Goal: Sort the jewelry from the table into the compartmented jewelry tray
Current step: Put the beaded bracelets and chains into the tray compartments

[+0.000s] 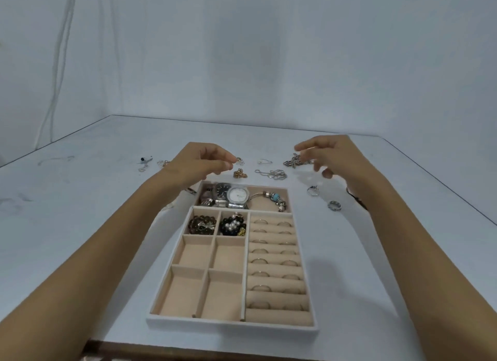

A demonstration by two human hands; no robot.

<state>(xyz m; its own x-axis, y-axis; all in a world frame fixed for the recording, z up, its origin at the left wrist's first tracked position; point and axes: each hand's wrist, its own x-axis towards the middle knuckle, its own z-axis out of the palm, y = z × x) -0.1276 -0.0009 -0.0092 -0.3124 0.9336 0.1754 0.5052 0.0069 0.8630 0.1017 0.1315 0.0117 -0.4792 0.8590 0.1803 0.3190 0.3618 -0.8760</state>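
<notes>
1. Jewelry tray [231,323], nearest: rings [260,222] in the right rolls, watches [237,195] at the far end.
2. Left hand [204,160]: fingers curled at a small ring [239,159]; hold unclear.
3. Right hand [329,152]: fingers loosely spread over chain pile [291,162].
4. Both pieces lie on the table [80,226] beyond the tray.

A plain pale wall [269,51] fills the upper half of the view, and two thin pale cords [57,65] hang down it at far left. Faint grey smudges [55,159] mark the left part of the white worktop [80,226], and a dark brown strip [161,354] shows below its near edge.
</notes>
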